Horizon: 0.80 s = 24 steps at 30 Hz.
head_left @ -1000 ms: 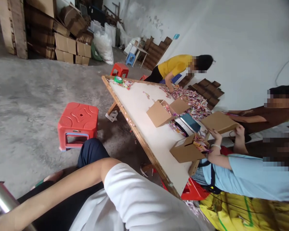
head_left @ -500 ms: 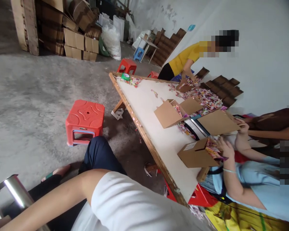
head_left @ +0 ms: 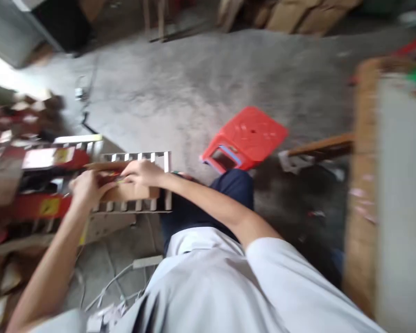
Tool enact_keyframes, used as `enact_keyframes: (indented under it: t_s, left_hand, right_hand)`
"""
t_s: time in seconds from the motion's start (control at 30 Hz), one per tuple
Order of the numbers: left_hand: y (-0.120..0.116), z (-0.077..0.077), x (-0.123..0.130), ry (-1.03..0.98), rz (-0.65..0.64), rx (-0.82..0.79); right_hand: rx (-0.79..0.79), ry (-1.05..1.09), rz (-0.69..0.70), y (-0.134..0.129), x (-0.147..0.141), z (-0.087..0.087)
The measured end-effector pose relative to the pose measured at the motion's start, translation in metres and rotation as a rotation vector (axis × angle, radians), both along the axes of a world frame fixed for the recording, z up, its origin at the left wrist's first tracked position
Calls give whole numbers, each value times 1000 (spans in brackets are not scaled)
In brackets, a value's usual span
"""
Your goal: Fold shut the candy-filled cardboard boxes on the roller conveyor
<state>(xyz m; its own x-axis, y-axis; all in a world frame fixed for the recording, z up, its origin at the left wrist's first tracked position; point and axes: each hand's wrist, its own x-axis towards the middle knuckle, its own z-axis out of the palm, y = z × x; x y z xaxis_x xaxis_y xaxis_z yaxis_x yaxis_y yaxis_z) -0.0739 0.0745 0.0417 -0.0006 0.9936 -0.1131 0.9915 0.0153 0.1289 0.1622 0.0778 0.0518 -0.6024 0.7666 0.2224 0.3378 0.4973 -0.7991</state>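
Observation:
A cardboard box (head_left: 125,193) with its top flaps partly up lies on a roller conveyor (head_left: 166,202), with small coloured contents blurred inside. My left hand (head_left: 85,187) is at the box's left end, its fingers closed around the edge there. Over the box's right part bends my right hand (head_left: 142,174), fingers curled onto a flap near the opening. The box's underside is hidden.
Left of the box stands a red and black machine (head_left: 52,206) joined to the conveyor. A red plastic stool (head_left: 253,134) is beyond my knees. To the right is a wood-edged table (head_left: 362,185). Cables and a power strip (head_left: 147,262) lie on the floor.
My view has swung left and down, from the table and the co-workers to the conveyor. Both hands and the cardboard box have come into sight.

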Motion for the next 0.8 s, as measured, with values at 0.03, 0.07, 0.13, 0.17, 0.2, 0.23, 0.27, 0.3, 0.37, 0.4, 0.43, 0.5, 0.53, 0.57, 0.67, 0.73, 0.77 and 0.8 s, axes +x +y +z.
enact_keyframes:
  t_s: [0.03, 0.07, 0.13, 0.17, 0.2, 0.23, 0.27, 0.3, 0.37, 0.4, 0.43, 0.5, 0.53, 0.57, 0.67, 0.73, 0.77, 0.8]
  left_hand:
    - [-8, 4, -19, 84, 29, 1]
    - [-13, 5, -31, 149, 39, 3]
    - [-16, 0, -39, 203, 32, 26]
    - [-16, -5, -38, 189, 29, 44]
    - [-16, -9, -36, 166, 26, 61]
    - [-17, -13, -34, 141, 29, 79]
    - [-19, -17, -32, 117, 38, 98]
    - [-22, -19, -30, 94, 55, 119]
    - [-35, -22, -27, 45, 104, 181]
    - [-43, -22, -24, 20, 133, 233]
    - [-52, -21, -21, -3, 168, 307]
    - [-70, -20, -8, -56, 211, 477]
    - [-77, -19, 0, -97, 193, 535]
    - [-83, -20, 10, -150, 147, 558]
    - [-91, -29, 47, -314, -71, 414]
    - [-89, -40, 69, -294, -138, 311]
    - [-86, -45, 77, -245, -141, 288]
    - [-81, -50, 80, -188, -136, 279]
  right_hand:
    - [33, 26, -5, 4, -15, -3]
    - [77, 36, -49, 8, -25, -4]
    - [164, 2, -179, 9, -33, -5]
    - [190, -41, -211, 6, -34, -7]
    - [205, -96, -208, 1, -34, -9]
    - [215, -148, -176, -7, -34, -13]
    - [227, -189, -124, -16, -34, -19]
    - [241, -217, -69, -27, -35, -27]
    - [264, -250, 7, -46, -36, -43]
    - [261, -260, 21, -54, -37, -50]
    - [248, -266, 26, -59, -38, -56]
    - [198, -250, 23, -62, -40, -62]
    - [164, -223, 26, -59, -40, -61]
    - [121, -185, 36, -55, -39, -59]
    - [-84, 5, 87, -40, -26, -52]
    - [-263, 206, 58, -35, -10, -52]
    - [-350, 307, 5, -35, 1, -55]
    - [-424, 392, -64, -36, 13, -60]
